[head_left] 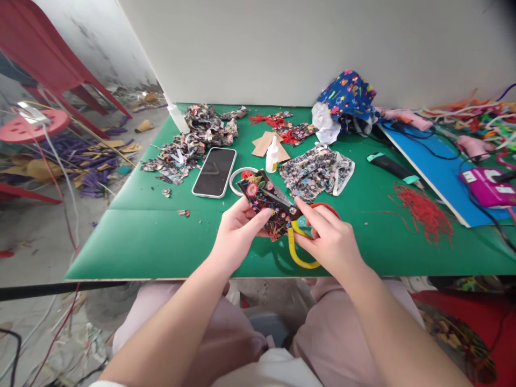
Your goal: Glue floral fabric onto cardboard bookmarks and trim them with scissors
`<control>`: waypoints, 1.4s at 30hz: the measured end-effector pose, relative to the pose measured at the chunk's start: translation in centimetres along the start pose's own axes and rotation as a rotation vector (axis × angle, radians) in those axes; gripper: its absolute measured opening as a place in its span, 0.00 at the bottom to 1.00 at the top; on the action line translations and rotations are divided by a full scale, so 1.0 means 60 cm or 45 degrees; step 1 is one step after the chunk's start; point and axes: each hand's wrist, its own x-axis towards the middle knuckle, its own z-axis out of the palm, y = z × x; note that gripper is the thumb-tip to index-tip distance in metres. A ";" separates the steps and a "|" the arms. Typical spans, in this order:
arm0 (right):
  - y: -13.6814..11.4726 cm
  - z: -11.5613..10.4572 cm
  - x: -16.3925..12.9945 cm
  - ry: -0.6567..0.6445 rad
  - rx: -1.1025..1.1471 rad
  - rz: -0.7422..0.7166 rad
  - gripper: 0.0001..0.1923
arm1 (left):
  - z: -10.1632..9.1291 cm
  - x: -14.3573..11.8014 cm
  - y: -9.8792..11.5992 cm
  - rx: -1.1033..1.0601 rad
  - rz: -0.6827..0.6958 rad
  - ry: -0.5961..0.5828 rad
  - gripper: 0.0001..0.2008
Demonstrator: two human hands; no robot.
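Above the green table (161,236), near its front edge, left hand (236,234) pinches a floral fabric piece (264,201); right hand (328,239) is closed through the scissors (296,231) handles, blades across it. Fabric appears light, limp; best gripped close beside the blades.

bench (161,236) green | phone (214,171) face up, beside scrap heap (189,145) (floral offcuts) | glue bottle (272,155) upright on card (266,144) | cut pieces (316,172) | knife (393,169) | red threads (421,210) | blue board (435,166) at right
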 end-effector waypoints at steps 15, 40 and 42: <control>-0.004 0.000 -0.001 0.033 -0.132 -0.031 0.21 | 0.004 0.000 -0.005 -0.017 -0.044 0.000 0.13; 0.003 0.007 -0.006 -0.064 0.354 0.222 0.22 | 0.001 -0.002 0.003 -0.144 -0.040 -0.093 0.10; 0.008 0.009 -0.003 -0.097 0.610 0.398 0.22 | 0.000 -0.003 0.004 -0.173 -0.025 -0.096 0.09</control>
